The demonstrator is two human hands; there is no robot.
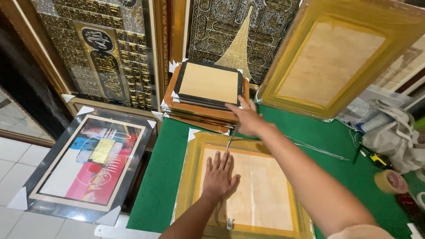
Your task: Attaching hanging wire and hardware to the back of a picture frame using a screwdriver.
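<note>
On green table (164,177) | my left hand (220,177) spread flat on gold frame (190,177) | my right hand (245,118) pinching thin metal tool (230,142) by frame stack (203,104)

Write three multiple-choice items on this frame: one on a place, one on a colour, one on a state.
1. Where does the left hand rest?
A. on the back of the gold frame
B. on the tape roll
C. on the floor tiles

2. What colour is the table cover?
A. red
B. green
C. white

3. How is the left hand?
A. clenched in a fist
B. pinching a cord
C. flat, fingers spread

Key: 1 A, the palm lies on its backing; 2 B, green shows around the frame; 3 C, fingers lie open.
</note>
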